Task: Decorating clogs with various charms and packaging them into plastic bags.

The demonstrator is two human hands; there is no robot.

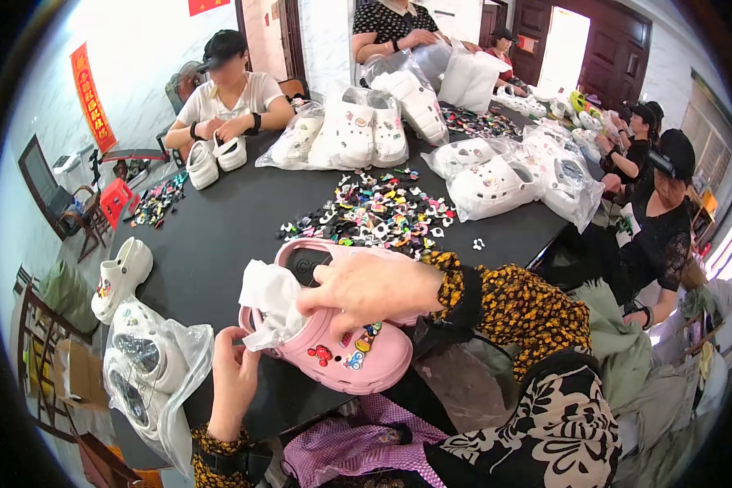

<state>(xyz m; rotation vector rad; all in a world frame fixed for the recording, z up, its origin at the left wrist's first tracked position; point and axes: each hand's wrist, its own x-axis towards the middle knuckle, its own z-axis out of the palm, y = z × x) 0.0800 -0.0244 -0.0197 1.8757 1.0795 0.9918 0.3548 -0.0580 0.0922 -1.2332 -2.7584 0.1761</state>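
Note:
In front of me lies a pink clog [382, 370] with colourful charms on its upper, its toe toward the lower right. Crumpled white paper [272, 297] sticks out of its foot opening. Behind it is a second pink clog [289, 254], partly covered by my right hand. My left hand [234, 378] pinches the paper's lower edge beside the heel strap. Across the near clog's upper lies my right hand [374, 285], fingers curled over the opening and its thumb side against the paper. Its lower fingertips end near the charms.
Many loose charms [374, 207] lie beyond the clogs on the black table [211, 244]. To the left are bagged white clogs [150, 350] and a single white clog [126, 272]. Further bagged white clogs [492, 187] stand across the table. Several people sit or stand around it.

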